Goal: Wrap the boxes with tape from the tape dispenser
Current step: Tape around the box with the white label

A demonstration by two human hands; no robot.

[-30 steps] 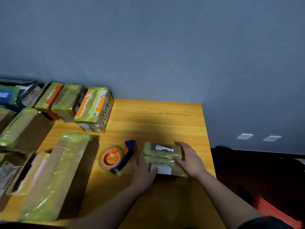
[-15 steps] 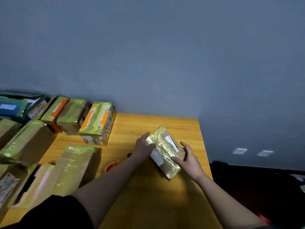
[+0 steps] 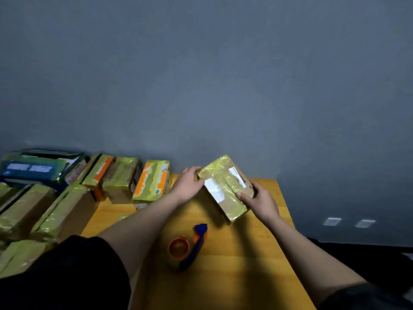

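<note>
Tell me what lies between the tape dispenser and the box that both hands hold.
In the head view, only bare wooden table, partly in shadow, lies between the tape dispenser and the box; nothing else sits in that stretch.

Plain grey-blue wall (image 3: 223,74) across the far side, unlit and bare. Orange-toned wooden table (image 3: 257,253) set against it, grain running left to right. Dark floor (image 3: 368,260) to the right, with two small pale rectangles (image 3: 348,222) low by the wall.
</note>
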